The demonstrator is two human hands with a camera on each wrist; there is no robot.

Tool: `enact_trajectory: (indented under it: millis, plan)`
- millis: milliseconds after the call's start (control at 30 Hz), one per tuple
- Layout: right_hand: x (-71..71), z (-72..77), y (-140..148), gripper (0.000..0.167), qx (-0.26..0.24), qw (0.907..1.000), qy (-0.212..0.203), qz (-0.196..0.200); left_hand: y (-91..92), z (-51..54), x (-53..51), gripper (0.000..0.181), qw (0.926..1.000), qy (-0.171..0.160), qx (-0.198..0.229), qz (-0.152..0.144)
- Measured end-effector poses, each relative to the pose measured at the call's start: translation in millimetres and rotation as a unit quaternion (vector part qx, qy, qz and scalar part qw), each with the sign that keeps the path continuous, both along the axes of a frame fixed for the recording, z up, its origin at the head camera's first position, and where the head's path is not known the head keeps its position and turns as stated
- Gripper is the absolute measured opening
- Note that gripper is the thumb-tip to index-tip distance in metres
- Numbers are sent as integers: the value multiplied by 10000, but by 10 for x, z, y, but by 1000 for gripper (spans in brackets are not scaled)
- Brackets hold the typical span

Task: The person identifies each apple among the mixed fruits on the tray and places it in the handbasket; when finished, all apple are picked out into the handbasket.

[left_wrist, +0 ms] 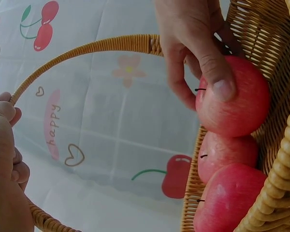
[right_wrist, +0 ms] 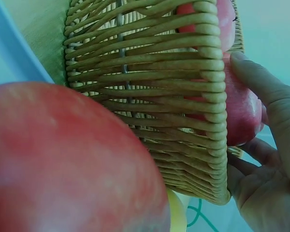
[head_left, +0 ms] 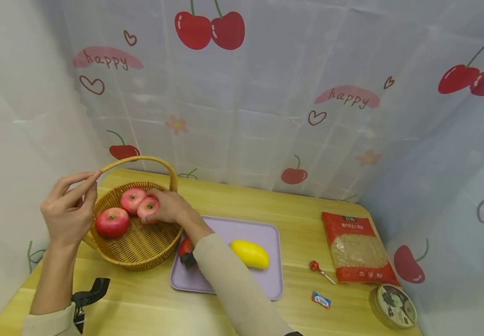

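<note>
A wicker basket [head_left: 140,265] with a tall arched handle stands at the table's left. My left hand [head_left: 66,207] pinches the handle [head_left: 149,159] at its left side, and the left wrist view shows its fingertips there too. Inside the basket, my right hand [head_left: 170,205] grips a pink-red apple [head_left: 144,210] with thumb and fingers around it. Two other apples lie beside it: one pink apple [head_left: 132,199] touching it and a redder apple [head_left: 112,222] near the left wall. In the right wrist view, the basket's side [right_wrist: 174,92] hides part of the apples.
Right of the basket, a lilac tray [head_left: 272,284] bears a yellow mango [head_left: 249,254] and a red fruit [head_left: 185,246], partly covered by my right arm. Further right lie a lollipop [head_left: 314,266], a small wrapped candy [head_left: 321,300], a red food packet [head_left: 357,247] and a round tin [head_left: 396,305].
</note>
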State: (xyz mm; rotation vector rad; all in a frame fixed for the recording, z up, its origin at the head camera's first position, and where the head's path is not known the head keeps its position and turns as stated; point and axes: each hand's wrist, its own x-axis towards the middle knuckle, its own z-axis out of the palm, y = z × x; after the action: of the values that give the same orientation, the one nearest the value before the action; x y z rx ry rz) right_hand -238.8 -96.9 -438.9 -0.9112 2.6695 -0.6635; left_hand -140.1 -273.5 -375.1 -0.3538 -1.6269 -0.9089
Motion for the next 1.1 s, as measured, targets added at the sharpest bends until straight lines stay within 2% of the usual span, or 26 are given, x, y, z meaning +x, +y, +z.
enact_trajectory:
  millis: [167, 367, 533, 667, 833, 1100]
  plan:
    - [-7, -1, -23, 66, 217, 9997, 42, 79, 19, 32, 28, 14, 10000, -16, -4, -2]
    - [-8, 1, -21, 55, 544, 9975, 293, 343, 6, 48, 30, 14, 10000, -18, 13, 12]
    - [4, -20, -5, 50, 598, 9973, 379, 212, -10, 12, 10, 14, 10000, -13, 21, -65]
    - [14, -25, 5, 59, 575, 9980, 220, 131, -17, -15, 5, 14, 10000, -52, 38, -40]
    - [32, -40, 4, 73, 620, 9973, 232, 302, -11, -14, 14, 14, 9999, -77, 69, -36]
    - [32, -68, -20, 62, 722, 9939, 772, 308, -5, -17, 10, 14, 10000, 29, 49, -42]
